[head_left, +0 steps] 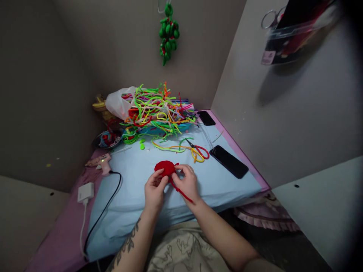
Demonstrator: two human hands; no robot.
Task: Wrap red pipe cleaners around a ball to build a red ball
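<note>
Between my two hands, just above the near part of the blue-covered table point(127, 196), is a rounded red piece of fuzzy pipe cleaner work point(165, 167). My left hand point(155, 187) grips its left lower edge with thumb and fingers. On the other side my right hand point(185, 181) pinches its right edge. A loose red pipe cleaner end point(183, 193) trails from the piece across my right hand toward the wrist. Scissors point(197, 152) with red and yellow handles lie beyond my right hand, beside orange and green pipe cleaner strands point(170, 147).
A large heap of colourful pipe cleaners point(159, 109) stands at the back. One phone point(229, 161) lies right, another phone point(207, 118) behind it. A glue gun point(103, 163), a white charger point(85, 192) and cables are left. A bowl point(99, 142) sits back left; a green decoration point(169, 34) hangs above.
</note>
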